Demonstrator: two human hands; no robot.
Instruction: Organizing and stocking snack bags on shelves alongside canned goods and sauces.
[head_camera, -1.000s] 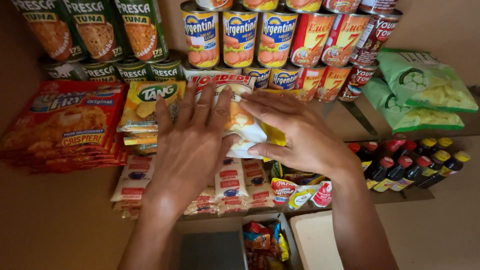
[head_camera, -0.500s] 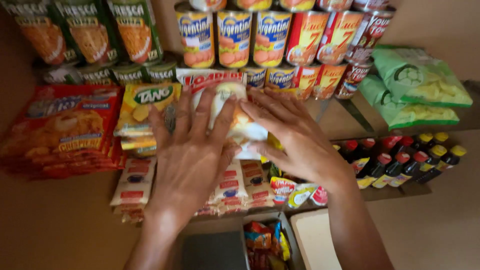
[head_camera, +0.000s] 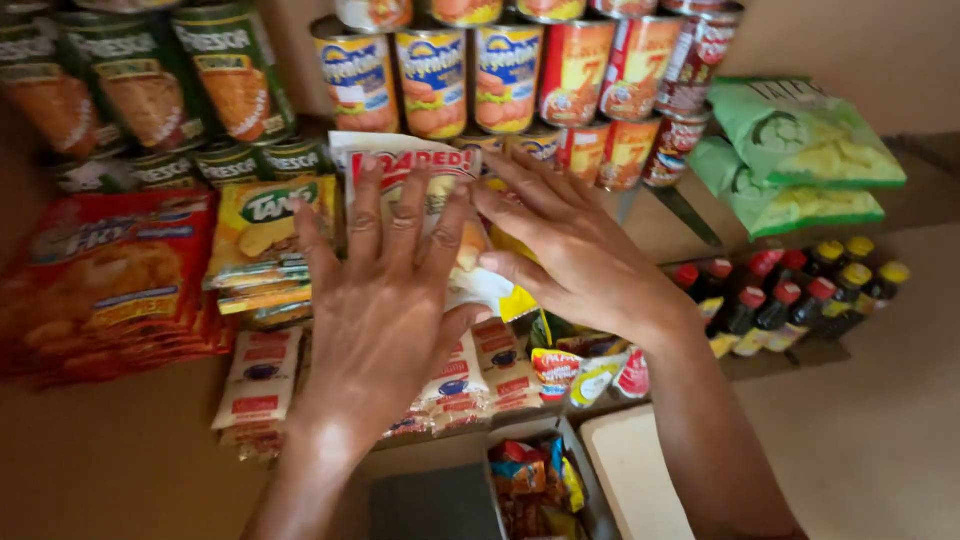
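On the shelf below the stacked cans (head_camera: 470, 75), the left hand (head_camera: 385, 300) and right hand (head_camera: 570, 250) lie flat, fingers spread, pressing a white-and-red snack packet (head_camera: 410, 165) beside orange drink-mix sachets (head_camera: 265, 230).

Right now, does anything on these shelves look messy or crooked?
A little. The green snack bags at the right lie tilted and overlapping, not in a neat pile. The white and red packet under the left hand and right hand sits askew, leaning against the cans. Nothing looks spilled or torn.
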